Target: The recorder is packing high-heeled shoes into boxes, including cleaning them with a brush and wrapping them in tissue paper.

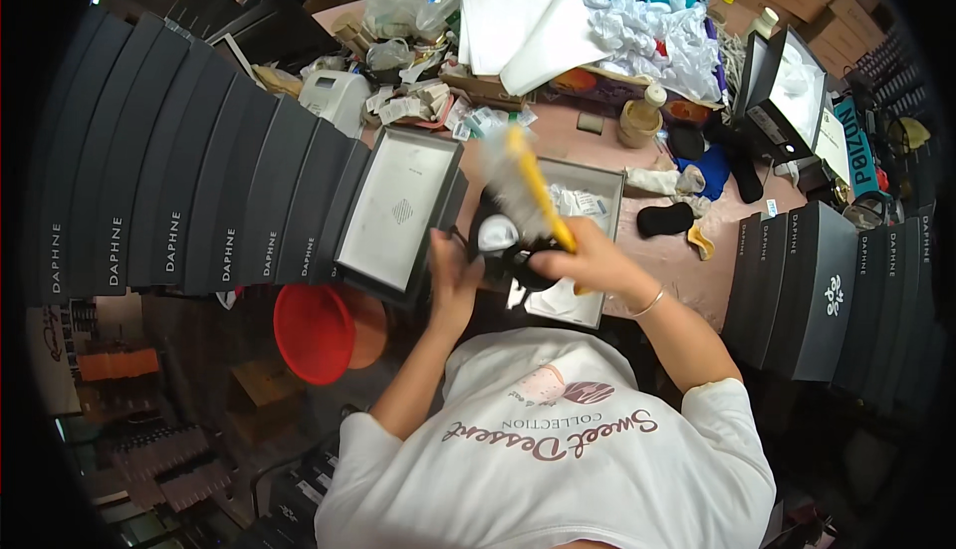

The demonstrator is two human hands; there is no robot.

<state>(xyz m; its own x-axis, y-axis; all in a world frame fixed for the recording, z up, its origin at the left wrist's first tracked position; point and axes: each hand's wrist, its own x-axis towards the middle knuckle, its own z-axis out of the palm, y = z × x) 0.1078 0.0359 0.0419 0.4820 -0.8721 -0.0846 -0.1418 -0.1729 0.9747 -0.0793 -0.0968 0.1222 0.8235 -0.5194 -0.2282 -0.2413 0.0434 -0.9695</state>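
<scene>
Closest to the body, the left hand (453, 275) steadies a black shoe (508, 245) from the side, fingers spread against it, above the bench (687, 260). Right hand (588, 260) is clamped on a yellow-handled brush (533, 186), blurred. Behind lies an open box (588, 196); its lid (398, 211) leans on stacked dark boxes (199, 191).

yellow brush (538, 186) motion-blurred, dark shoe (513, 250) half hidden
</scene>
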